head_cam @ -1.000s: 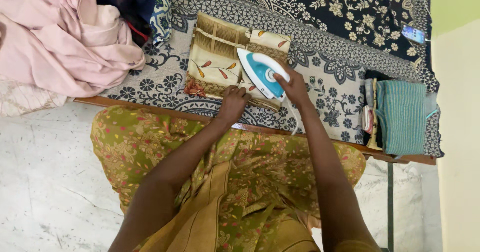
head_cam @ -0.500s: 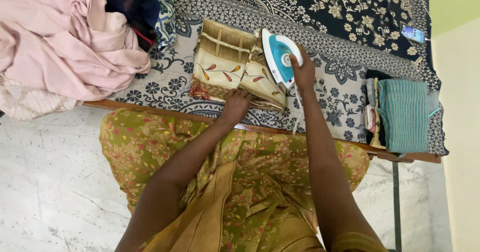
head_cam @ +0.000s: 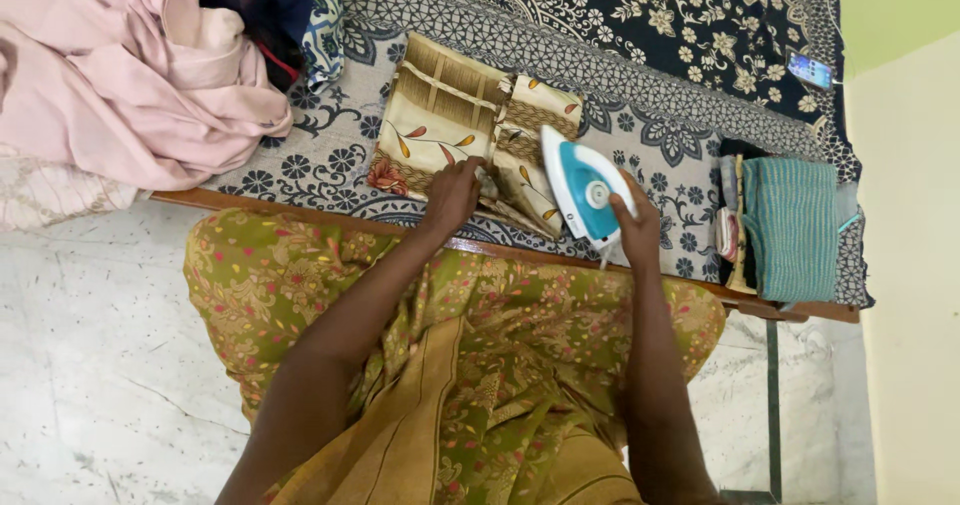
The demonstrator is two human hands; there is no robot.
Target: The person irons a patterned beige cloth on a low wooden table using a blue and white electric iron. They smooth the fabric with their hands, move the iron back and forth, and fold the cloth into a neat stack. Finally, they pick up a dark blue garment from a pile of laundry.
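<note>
- My right hand (head_cam: 637, 227) is wrapped around the handle of the white and turquoise electric iron (head_cam: 582, 187), fingers clamped on it; the iron's pointed nose aims away from me and to my left.
- The iron sits on the near right corner of the folded cream cloth with leaf print and tan woven bands (head_cam: 450, 130), partly over the blue and white floral spread (head_cam: 660, 145) that covers the counter (head_cam: 300, 208).
- My left hand (head_cam: 452, 193) lies palm down on the near edge of that cream cloth, fingers loosely together, pressing the fabric flat just left of the iron.
- Just beyond my right hand, further right, stands a stack of folded clothes topped by a teal striped piece (head_cam: 790, 227).
- Far to the left of my left hand lies a heap of crumpled pale pink fabric (head_cam: 130, 75).
- A phone with a lit screen (head_cam: 808, 70) rests at the far right corner of the spread, well away from both hands.
</note>
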